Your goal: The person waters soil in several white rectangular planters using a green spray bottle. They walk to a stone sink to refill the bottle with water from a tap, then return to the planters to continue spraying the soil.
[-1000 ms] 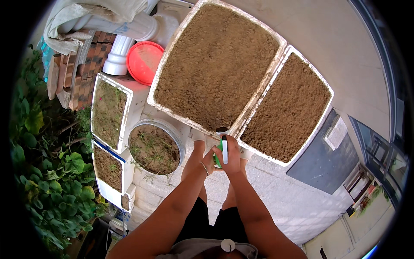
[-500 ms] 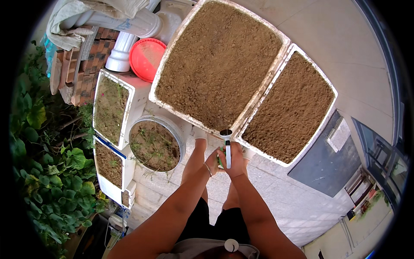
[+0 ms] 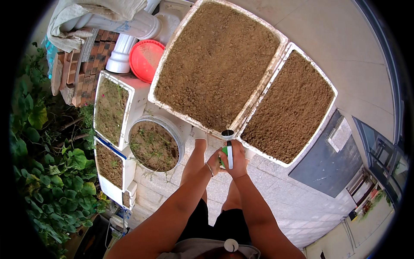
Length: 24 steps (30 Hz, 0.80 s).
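Paved ground of pale stone tiles (image 3: 276, 211) lies under me, with planters set around my feet. Directly ahead sit two large white foam boxes filled with bare brown soil: the bigger box (image 3: 215, 64) to the left, the smaller box (image 3: 291, 112) to its right, their long sides touching.

My right hand (image 3: 236, 160) is closed around a small green and white bottle (image 3: 227, 155), held upright at the near corner where the two boxes meet. Its dark open mouth points up, just beside the rim of the smaller box. My left hand (image 3: 213, 162) is curled against the bottle from the left side, fingers touching it; whether it grips the bottle fully I cannot tell.

To my left, a round white bucket (image 3: 153, 144) holds soil and thin sprouts, touching the bigger box. Beyond it are two narrow white planters: one (image 3: 111, 108) further off, one (image 3: 110, 166) nearer, both with sparse weeds. A red round lid (image 3: 146, 58) rests near a white pipe (image 3: 125, 39), next to stacked bricks (image 3: 79, 60) covered partly by a pale cloth (image 3: 82, 17). Green leafy plants (image 3: 51, 172) crowd the far left edge. A dark grey slab (image 3: 332, 159) lies on the tiles to my right, beside the smaller box.

My bare legs stand between the bucket and the smaller box.
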Available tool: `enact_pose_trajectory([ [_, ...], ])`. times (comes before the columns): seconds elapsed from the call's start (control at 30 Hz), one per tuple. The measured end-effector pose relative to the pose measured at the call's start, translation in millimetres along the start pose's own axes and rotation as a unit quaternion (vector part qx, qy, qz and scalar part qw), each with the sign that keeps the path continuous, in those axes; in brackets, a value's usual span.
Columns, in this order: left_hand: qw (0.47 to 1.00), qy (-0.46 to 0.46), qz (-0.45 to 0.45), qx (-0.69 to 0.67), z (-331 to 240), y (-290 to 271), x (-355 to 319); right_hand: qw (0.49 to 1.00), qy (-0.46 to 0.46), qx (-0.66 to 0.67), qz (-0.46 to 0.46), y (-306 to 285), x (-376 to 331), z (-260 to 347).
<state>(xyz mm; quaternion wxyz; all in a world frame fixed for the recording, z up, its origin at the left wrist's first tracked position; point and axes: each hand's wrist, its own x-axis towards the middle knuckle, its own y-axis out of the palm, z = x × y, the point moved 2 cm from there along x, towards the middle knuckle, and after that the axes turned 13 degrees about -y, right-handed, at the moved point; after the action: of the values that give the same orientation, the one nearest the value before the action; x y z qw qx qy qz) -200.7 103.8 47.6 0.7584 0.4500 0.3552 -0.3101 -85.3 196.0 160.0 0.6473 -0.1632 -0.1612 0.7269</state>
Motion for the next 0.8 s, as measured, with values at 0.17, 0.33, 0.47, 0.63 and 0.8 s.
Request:
enact_pose_trajectory([
  [0.17,1.0,0.02,-0.022,0.001,0,-11,-2,0.997,0.06,0.025,0.04,10,-3,1],
  [0.33,0.999,0.023,-0.044,-0.004,-4,-6,-17,0.999,0.024,0.022,0.033,20,-7,-5],
  [0.47,0.999,0.016,-0.046,-0.01,-2,-5,-26,0.999,0.003,0.03,0.037,25,-12,-5],
  [0.63,0.999,0.022,-0.049,-0.011,8,-11,-21,0.999,-0.011,0.031,0.036,28,-15,-3],
  [0.8,0.997,0.045,-0.053,-0.025,14,-11,-20,0.998,-0.025,0.031,0.049,27,-19,-3],
])
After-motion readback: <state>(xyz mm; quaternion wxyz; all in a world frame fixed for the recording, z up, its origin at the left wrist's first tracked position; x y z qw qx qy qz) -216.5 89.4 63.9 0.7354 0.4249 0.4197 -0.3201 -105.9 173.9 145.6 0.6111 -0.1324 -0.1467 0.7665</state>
